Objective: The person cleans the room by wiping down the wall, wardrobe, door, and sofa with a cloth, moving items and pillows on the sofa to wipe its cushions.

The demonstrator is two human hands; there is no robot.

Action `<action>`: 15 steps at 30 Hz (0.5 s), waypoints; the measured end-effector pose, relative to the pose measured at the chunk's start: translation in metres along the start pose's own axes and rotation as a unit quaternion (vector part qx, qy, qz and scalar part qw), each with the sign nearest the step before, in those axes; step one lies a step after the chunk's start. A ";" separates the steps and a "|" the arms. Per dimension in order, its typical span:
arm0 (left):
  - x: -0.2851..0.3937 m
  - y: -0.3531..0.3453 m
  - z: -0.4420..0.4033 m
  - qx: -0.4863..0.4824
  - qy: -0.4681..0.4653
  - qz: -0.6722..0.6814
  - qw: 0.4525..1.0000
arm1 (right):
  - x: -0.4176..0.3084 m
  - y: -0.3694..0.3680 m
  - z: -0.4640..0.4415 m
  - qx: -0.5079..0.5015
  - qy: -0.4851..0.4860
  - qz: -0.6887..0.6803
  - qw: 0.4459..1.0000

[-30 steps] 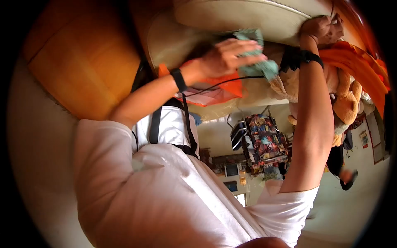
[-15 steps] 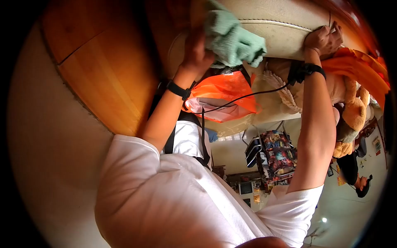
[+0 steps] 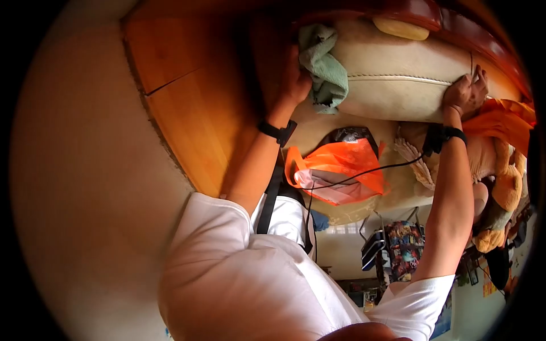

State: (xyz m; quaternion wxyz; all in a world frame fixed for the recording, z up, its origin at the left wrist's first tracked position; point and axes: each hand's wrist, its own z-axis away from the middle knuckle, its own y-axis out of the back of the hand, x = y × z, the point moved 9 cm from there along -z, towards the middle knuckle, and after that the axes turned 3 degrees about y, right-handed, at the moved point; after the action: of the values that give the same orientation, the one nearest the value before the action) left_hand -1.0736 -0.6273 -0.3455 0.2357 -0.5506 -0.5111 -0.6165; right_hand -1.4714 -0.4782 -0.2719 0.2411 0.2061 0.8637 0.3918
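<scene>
My left hand (image 3: 297,82) is closed around a crumpled green cloth (image 3: 327,71), held against the left end of a cream padded sofa cushion (image 3: 398,85) with a stitched seam. Some of its fingers are hidden by the cloth. At the cushion's right end my right hand (image 3: 466,94) rests with bent fingers slightly apart and nothing visible in it. Orange fabric (image 3: 503,122) lies just beside that hand. Each wrist wears a black strap, and a thin black cable (image 3: 387,167) runs from the right one toward my body.
An orange and pink plastic bag (image 3: 344,170) lies on the seat between my arms. Soft toys (image 3: 503,187) are piled at the right. Beyond the seat stands a patterned folding chair (image 3: 404,244). Dark red polished wood (image 3: 409,14) borders the cushion; orange wooden panelling (image 3: 193,113) is at the left.
The view has shifted, so everything sits lower and further right. The green cloth has moved to the cushion's left end with my left hand. My right hand stays at the cushion's right end.
</scene>
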 end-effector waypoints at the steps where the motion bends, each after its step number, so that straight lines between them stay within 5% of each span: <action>1: -0.025 -0.003 0.009 -0.021 0.050 0.060 0.997 | 0.002 -0.002 0.001 0.006 0.010 0.000 1.000; 6: -0.055 0.007 0.049 0.018 0.145 0.016 0.989 | 0.008 -0.001 0.002 0.019 0.020 0.004 1.000; 10: -0.042 0.044 0.032 0.152 0.107 -0.073 0.980 | 0.014 -0.001 0.005 0.054 0.005 -0.049 0.997; 13: -0.050 0.040 0.012 0.145 0.070 -0.130 0.978 | 0.013 -0.003 0.004 0.033 -0.007 -0.011 0.999; 15: -0.069 0.032 0.005 0.117 0.037 -0.039 0.992 | 0.017 -0.005 0.003 0.044 0.011 -0.023 0.999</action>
State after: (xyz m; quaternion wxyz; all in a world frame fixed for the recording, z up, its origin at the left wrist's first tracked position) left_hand -1.0246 -0.6530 -0.3977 0.2926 -0.4759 -0.5919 -0.5810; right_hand -1.4839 -0.4704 -0.2817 0.2313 0.1919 0.8872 0.3501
